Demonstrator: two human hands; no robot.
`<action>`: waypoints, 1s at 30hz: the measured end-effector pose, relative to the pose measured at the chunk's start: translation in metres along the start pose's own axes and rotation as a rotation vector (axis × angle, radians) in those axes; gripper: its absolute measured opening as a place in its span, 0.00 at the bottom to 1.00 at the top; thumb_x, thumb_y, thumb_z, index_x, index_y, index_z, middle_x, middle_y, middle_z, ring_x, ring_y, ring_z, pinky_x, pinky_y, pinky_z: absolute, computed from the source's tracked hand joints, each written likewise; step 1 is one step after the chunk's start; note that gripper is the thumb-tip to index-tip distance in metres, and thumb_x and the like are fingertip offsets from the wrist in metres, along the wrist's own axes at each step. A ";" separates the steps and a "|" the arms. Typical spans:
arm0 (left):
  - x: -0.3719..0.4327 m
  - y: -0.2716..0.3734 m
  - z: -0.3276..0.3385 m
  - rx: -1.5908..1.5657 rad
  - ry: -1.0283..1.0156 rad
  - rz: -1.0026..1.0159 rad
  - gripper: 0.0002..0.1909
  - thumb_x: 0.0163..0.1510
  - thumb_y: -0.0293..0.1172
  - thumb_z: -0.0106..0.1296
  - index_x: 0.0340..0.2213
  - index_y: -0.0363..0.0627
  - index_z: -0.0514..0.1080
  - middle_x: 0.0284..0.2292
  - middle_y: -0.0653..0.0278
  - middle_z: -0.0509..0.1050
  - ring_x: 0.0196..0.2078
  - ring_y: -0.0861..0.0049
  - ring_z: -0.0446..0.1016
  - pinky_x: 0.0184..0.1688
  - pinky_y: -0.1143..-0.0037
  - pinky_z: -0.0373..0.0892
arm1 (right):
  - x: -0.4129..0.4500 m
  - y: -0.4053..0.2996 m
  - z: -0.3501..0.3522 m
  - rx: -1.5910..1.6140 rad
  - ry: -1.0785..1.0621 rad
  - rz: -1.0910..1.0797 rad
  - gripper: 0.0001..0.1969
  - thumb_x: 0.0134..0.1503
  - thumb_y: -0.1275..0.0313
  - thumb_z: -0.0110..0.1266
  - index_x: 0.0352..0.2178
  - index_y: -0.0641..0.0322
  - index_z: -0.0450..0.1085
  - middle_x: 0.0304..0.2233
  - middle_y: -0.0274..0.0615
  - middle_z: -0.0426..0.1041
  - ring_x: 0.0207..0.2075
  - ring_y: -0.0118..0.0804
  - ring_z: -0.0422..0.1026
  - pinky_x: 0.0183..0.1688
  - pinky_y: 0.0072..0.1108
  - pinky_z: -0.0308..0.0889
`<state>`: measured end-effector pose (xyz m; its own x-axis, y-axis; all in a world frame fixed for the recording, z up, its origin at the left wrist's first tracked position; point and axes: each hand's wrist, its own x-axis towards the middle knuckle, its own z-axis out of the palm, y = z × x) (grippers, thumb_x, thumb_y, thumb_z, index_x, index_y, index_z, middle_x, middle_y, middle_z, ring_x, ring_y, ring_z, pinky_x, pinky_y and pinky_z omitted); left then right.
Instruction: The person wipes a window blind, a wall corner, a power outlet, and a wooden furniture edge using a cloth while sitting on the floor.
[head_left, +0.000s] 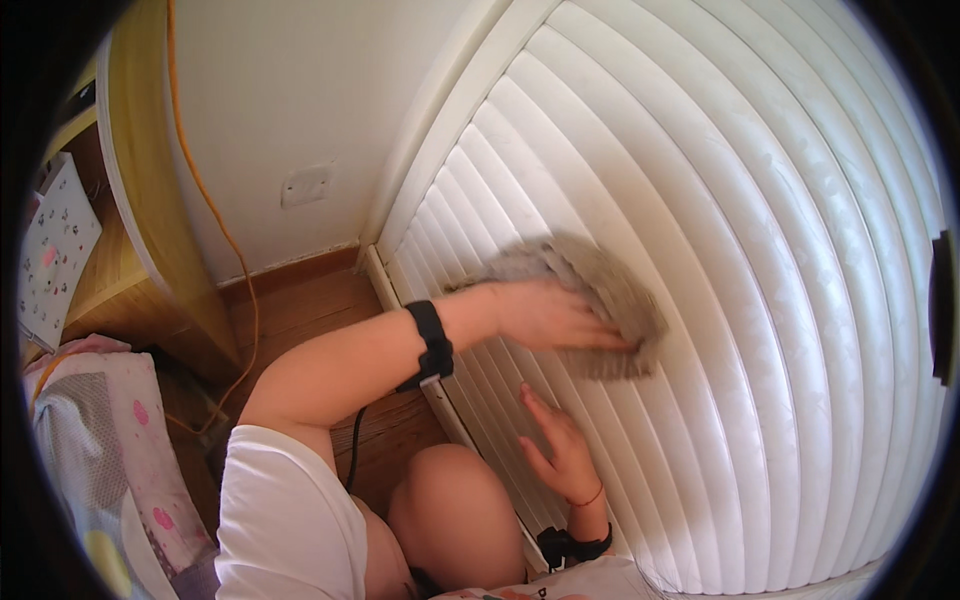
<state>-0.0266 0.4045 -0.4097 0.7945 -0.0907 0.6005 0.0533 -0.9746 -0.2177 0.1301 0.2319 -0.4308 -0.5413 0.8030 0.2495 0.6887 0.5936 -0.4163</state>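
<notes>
My left hand (559, 315) comes in from the left, palm down on a blurred grey-brown cloth (622, 292) that bunches around its fingers. Beneath the cloth is a white ribbed panel (720, 315) with long vertical channels. Lower down, my right hand (561, 454) rests near or against the same panel, fingers apart and holding nothing. Each wrist wears a black strap; the right one also has a thin red cord.
A white frame edge (457, 97) borders the panel. To the left stand a wooden desk (142, 187), an orange cable (217, 210) and patterned fabric (142, 435). A wall plate (306, 186) sits above the brown baseboard (300, 264). My bare knee (457, 517) is close to the panel over the wooden floor (315, 322).
</notes>
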 end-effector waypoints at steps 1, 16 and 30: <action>-0.005 -0.010 -0.002 0.057 0.031 -0.081 0.25 0.50 0.30 0.38 0.52 0.51 0.61 0.44 0.66 0.69 0.37 0.72 0.70 0.43 0.73 0.66 | -0.004 -0.001 -0.006 -0.001 0.005 0.001 0.30 0.46 0.82 0.52 0.53 0.66 0.56 0.53 0.50 0.61 0.51 0.50 0.63 0.52 0.30 0.59; -0.005 0.005 -0.013 0.085 0.591 -0.380 0.18 0.35 0.20 0.47 0.34 0.36 0.67 0.32 0.53 0.66 0.44 0.51 0.62 0.49 0.57 0.58 | -0.020 -0.022 -0.024 0.037 0.020 0.014 0.31 0.46 0.83 0.51 0.54 0.67 0.54 0.54 0.51 0.59 0.54 0.48 0.61 0.54 0.29 0.57; -0.016 -0.030 -0.023 0.214 0.684 -0.491 0.24 0.32 0.17 0.48 0.38 0.32 0.66 0.37 0.46 0.67 0.47 0.48 0.62 0.55 0.58 0.55 | 0.070 -0.057 -0.040 -0.279 0.308 -0.164 0.33 0.46 0.83 0.47 0.56 0.70 0.48 0.59 0.63 0.44 0.59 0.61 0.48 0.59 0.37 0.46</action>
<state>-0.0551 0.4304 -0.3950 0.1173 0.1595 0.9802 0.4623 -0.8823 0.0883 0.0725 0.2569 -0.3546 -0.5148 0.6502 0.5588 0.7322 0.6725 -0.1080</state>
